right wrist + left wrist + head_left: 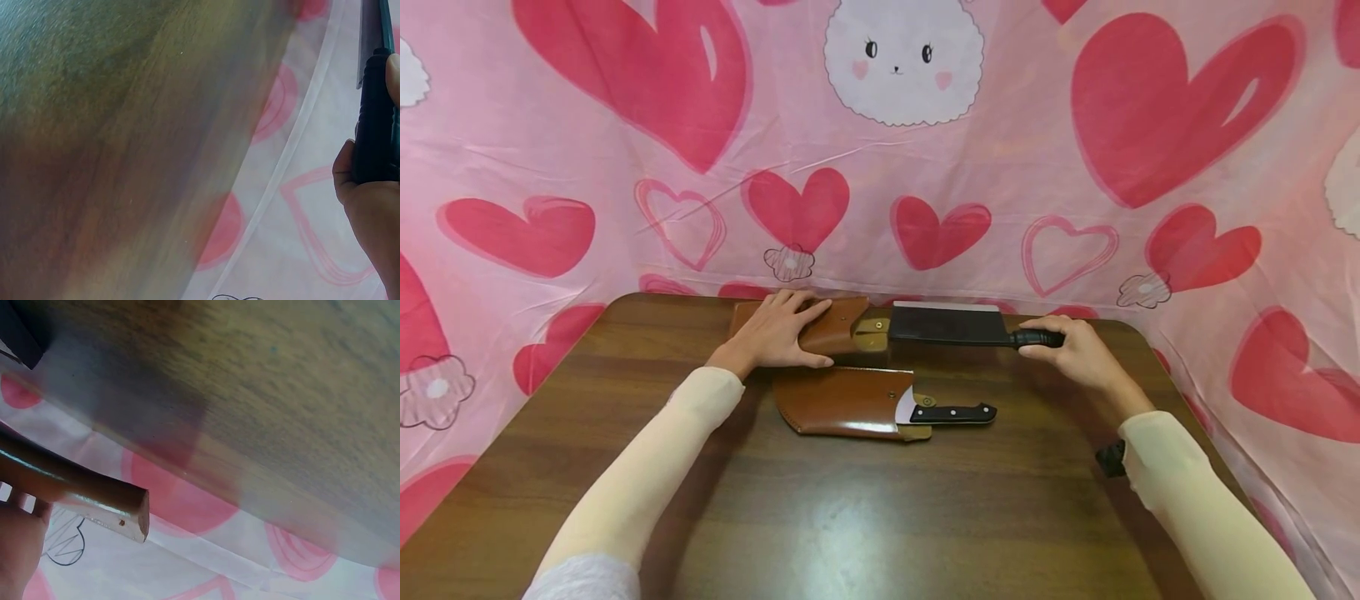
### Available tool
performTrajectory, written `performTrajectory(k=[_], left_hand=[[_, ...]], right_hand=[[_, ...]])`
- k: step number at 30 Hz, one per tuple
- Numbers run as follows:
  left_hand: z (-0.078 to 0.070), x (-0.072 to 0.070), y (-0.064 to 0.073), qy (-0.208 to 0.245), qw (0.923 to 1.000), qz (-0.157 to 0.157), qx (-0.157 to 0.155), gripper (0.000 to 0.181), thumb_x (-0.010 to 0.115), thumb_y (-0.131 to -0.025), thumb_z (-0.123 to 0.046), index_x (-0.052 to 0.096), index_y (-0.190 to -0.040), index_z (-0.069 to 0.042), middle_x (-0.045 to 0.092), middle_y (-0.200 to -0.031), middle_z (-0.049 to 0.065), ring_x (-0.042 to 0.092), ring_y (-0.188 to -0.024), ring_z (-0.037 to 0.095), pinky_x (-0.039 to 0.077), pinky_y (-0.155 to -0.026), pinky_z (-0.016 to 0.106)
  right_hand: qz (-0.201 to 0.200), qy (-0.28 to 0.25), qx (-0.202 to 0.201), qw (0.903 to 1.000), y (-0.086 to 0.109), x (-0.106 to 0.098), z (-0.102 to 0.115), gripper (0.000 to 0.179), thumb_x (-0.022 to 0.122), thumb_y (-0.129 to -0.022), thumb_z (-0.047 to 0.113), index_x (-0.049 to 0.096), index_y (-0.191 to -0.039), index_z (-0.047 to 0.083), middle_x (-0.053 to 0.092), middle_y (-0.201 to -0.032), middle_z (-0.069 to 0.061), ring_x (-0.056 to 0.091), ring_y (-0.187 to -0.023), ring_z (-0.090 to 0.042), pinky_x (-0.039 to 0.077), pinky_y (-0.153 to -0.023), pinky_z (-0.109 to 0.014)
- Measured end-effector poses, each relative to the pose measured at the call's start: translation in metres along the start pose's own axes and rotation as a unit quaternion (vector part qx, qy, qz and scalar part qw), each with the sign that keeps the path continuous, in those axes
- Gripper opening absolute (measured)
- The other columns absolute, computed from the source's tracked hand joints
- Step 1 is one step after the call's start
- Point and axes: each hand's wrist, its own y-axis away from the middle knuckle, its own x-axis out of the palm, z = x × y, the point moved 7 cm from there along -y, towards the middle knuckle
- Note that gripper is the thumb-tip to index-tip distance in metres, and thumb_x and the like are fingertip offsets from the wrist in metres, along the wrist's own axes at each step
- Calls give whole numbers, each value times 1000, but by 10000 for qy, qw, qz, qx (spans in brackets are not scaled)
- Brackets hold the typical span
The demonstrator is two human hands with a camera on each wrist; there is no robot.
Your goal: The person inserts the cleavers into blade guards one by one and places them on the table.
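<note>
A black cleaver (951, 323) with a pale edge along its far side extends leftward from my right hand (1071, 350). That hand grips its black handle (375, 119), thumb along one side. Near the table's far edge lies a brown leather sheath (835, 333), its mouth and tan snap tab facing the blade's left end; whether they touch I cannot tell. My left hand (778, 333) holds this sheath from above, fingers toward its far side and thumb at the near side. In the left wrist view the sheath (81, 487) shows beside the fingers.
Nearer to me lies a second brown sheath (842, 404), with a sheathed knife whose black riveted handle (958, 413) points right. The brown wooden table (850, 517) ends against a pink heart-printed cloth (865, 150). A black device (1111, 458) sits at the right wrist.
</note>
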Motion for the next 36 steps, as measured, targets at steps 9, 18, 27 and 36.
performTrajectory(k=[9, 18, 27, 36], left_hand=[[-4, -1, -1, -142, 9997, -171, 133, 108, 66, -71, -83, 47, -154, -17, 45, -146, 12, 38, -134, 37, 29, -109, 55], [-9, -1, -3, -120, 9994, -216, 231, 108, 66, -71, -83, 47, -154, -16, 45, -146, 13, 37, -135, 37, 29, -109, 55], [-16, -2, -4, -64, 9993, -208, 313, 108, 65, -71, -83, 45, -155, -17, 45, -146, 12, 37, -134, 36, 29, -109, 55], [-17, -2, -2, -43, 9997, -93, 239, 110, 60, -72, -87, 42, -157, -18, 44, -148, 11, 37, -136, 36, 27, -111, 54]], right_hand=[[73, -78, 15, 9999, -1, 0, 8, 35, 82, -87, 20, 74, -119, 7, 70, -108, -14, 55, -91, -24, 46, -73, -22], [58, -30, -72, 10000, -2, 4, 9, 35, 83, -87, 17, 74, -118, 5, 70, -103, -11, 54, -86, -23, 47, -69, -25], [27, -62, -262, 9996, -2, 7, 16, 35, 84, -85, 14, 75, -117, 6, 71, -102, -9, 55, -87, -22, 46, -70, -28], [-125, 7, -359, 9993, -1, 6, 18, 35, 85, -83, 13, 75, -116, 6, 72, -104, -7, 56, -90, -19, 45, -73, -27]])
